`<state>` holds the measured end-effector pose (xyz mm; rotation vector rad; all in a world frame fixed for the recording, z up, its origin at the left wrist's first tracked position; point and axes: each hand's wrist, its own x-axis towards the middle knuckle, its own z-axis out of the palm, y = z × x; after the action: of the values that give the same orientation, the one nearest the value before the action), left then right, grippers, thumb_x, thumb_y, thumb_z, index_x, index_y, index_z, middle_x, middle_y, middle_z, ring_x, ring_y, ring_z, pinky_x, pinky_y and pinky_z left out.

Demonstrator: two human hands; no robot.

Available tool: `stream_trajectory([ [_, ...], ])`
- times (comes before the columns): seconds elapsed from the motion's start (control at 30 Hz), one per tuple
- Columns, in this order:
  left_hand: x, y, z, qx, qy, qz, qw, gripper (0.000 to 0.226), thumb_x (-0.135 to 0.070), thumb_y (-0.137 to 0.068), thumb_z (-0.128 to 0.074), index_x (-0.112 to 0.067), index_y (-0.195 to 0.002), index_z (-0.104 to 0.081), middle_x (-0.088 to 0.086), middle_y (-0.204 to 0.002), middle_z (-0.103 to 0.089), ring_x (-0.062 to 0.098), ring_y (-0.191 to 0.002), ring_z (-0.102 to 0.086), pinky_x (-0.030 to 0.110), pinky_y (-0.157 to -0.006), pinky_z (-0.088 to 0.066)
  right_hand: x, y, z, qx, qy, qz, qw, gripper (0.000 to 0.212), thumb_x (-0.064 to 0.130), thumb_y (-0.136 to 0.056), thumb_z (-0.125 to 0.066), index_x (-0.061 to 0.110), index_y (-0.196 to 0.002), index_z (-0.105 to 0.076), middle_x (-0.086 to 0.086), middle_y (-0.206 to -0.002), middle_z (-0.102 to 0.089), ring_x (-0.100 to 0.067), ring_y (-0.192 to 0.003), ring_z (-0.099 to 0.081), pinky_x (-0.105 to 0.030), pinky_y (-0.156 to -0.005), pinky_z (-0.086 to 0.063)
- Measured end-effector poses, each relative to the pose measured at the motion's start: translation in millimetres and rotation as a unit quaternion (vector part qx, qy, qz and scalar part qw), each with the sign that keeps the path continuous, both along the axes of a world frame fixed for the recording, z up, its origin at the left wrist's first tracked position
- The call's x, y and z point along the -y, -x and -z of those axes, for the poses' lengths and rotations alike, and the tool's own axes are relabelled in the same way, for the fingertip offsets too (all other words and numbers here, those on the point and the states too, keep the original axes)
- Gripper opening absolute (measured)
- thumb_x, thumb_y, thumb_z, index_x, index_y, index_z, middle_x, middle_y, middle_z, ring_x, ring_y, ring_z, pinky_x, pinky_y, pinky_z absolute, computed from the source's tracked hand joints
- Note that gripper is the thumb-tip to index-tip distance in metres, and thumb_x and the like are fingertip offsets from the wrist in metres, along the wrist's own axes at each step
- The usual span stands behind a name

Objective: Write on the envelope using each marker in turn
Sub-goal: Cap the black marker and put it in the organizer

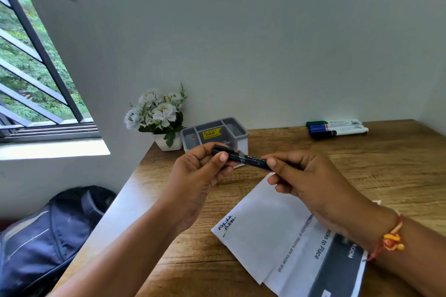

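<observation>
You've got the black marker [243,157] up over the desk [362,169], left hand [200,176] pinching its cap end and right hand [301,181] curled round the barrel. The envelope [263,231] lies flat right below them, with some handwriting on its near-left corner.

- both hands hold a black marker [243,157] above the wooden desk [362,169]: left hand [200,176] grips the cap end, right hand [299,178] the barrel
- white envelope [263,226] with black handwriting lies below
- three markers [335,128] lie at the far right
- grey organiser [214,134] beside a flower pot [156,116]
</observation>
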<state>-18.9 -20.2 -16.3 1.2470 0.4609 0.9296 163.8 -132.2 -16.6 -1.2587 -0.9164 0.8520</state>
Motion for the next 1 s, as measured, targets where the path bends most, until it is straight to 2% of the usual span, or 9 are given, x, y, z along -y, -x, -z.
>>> stream_trajectory([
  [0.13,-0.6,-4.1,-7.7,-0.019,-0.045,-0.007,0.999,0.023,-0.015,-0.086,-0.064,-0.005,-0.107,-0.068,0.013,-0.097,-0.074,0.018,-0.091,-0.071,0.024,-0.081,-0.059,-4.0,-1.2,0.9,-0.034,0.009,-0.026,0.999,0.017,0.01,-0.092,-0.068,0.014,-0.105,-0.079,-0.004,-0.088,-0.082,-0.009,-0.076,-0.077,-0.019,-0.066,-0.063],
  [0.23,-10.5,-2.5,-32.3,-0.025,-0.137,-0.085,0.987,0.02,-0.014,-0.09,-0.06,-0.009,-0.109,-0.065,0.006,-0.093,-0.075,0.013,-0.085,-0.072,0.023,-0.075,-0.058,-5.5,-0.1,-2.7,-0.022,-0.011,-0.044,0.999,0.028,0.03,-0.093,-0.063,0.025,-0.119,-0.074,0.002,-0.106,-0.082,-0.011,-0.097,-0.078,-0.026,-0.076,-0.064],
  [0.33,-34.5,2.4,-61.8,-0.031,-0.237,-0.218,0.946,0.017,-0.006,-0.096,-0.06,-0.015,-0.11,-0.06,0.007,-0.091,-0.071,0.012,-0.077,-0.07,0.028,-0.073,-0.057,-6.3,-2.5,3.1,0.033,-0.013,0.002,0.999,0.027,0.042,-0.095,-0.058,0.039,-0.12,-0.068,0.012,-0.112,-0.078,-0.004,-0.103,-0.074,-0.024,-0.08,-0.063],
  [0.43,-52.9,-2.0,-76.2,-0.119,-0.347,-0.282,0.887,0.019,-0.012,-0.097,-0.062,-0.017,-0.115,-0.059,0.001,-0.091,-0.073,0.015,-0.081,-0.072,0.032,-0.077,-0.059,-5.9,-12.0,9.7,0.077,-0.006,0.036,0.996,0.027,0.046,-0.095,-0.056,0.04,-0.12,-0.065,0.013,-0.121,-0.072,-0.003,-0.112,-0.069,-0.02,-0.077,-0.062],
  [0.53,-61.4,-10.8,-72.9,-0.187,-0.394,-0.291,0.852,0.021,-0.022,-0.097,-0.063,-0.022,-0.118,-0.061,-0.006,-0.091,-0.074,0.011,-0.08,-0.072,0.036,-0.074,-0.06,-5.4,-18.0,11.8,0.108,-0.003,0.051,0.993,0.044,0.057,-0.085,-0.055,0.036,-0.122,-0.067,0.012,-0.121,-0.072,-0.006,-0.114,-0.067,-0.02,-0.076,-0.061],
  [0.63,-64.6,-17.9,-59.0,-0.247,-0.436,-0.288,0.816,0.022,-0.024,-0.097,-0.063,-0.025,-0.119,-0.061,-0.005,-0.093,-0.073,0.017,-0.082,-0.071,0.039,-0.075,-0.059,-5.3,-20.5,12.8,0.133,0.0,0.063,0.989,0.027,0.046,-0.096,-0.057,0.035,-0.119,-0.067,0.013,-0.116,-0.072,-0.005,-0.111,-0.068,-0.022,-0.077,-0.061],
  [0.8,-57.8,-25.0,-37.2,-0.316,-0.463,-0.252,0.789,0.027,-0.025,-0.1,-0.059,-0.023,-0.127,-0.06,0.001,-0.104,-0.069,0.018,-0.094,-0.067,0.028,-0.076,-0.057,-6.5,-24.9,16.4,0.168,0.001,0.062,0.984,0.014,0.044,-0.098,-0.059,0.043,-0.11,-0.064,0.012,-0.117,-0.074,-0.005,-0.112,-0.068,-0.036,-0.09,-0.061],
  [0.9,-55.3,-28.2,-28.0,-0.347,-0.476,-0.217,0.778,0.034,-0.023,-0.099,-0.061,-0.025,-0.132,-0.058,0.006,-0.113,-0.071,0.022,-0.1,-0.068,0.04,-0.083,-0.059,-6.2,-27.0,16.0,0.195,0.009,0.065,0.979,0.007,0.043,-0.098,-0.061,0.046,-0.104,-0.063,0.014,-0.113,-0.073,-0.002,-0.109,-0.068,-0.04,-0.098,-0.058],
  [1.0,-54.9,-29.5,-24.4,-0.362,-0.484,-0.239,0.76,0.046,-0.029,-0.094,-0.066,-0.028,-0.138,-0.052,0.003,-0.121,-0.067,0.024,-0.116,-0.058,0.048,-0.1,-0.049,-3.4,-27.4,13.4,0.235,0.022,0.072,0.969,0.014,0.04,-0.099,-0.062,0.04,-0.112,-0.065,0.016,-0.113,-0.071,0.001,-0.106,-0.066,-0.036,-0.097,-0.058],
])
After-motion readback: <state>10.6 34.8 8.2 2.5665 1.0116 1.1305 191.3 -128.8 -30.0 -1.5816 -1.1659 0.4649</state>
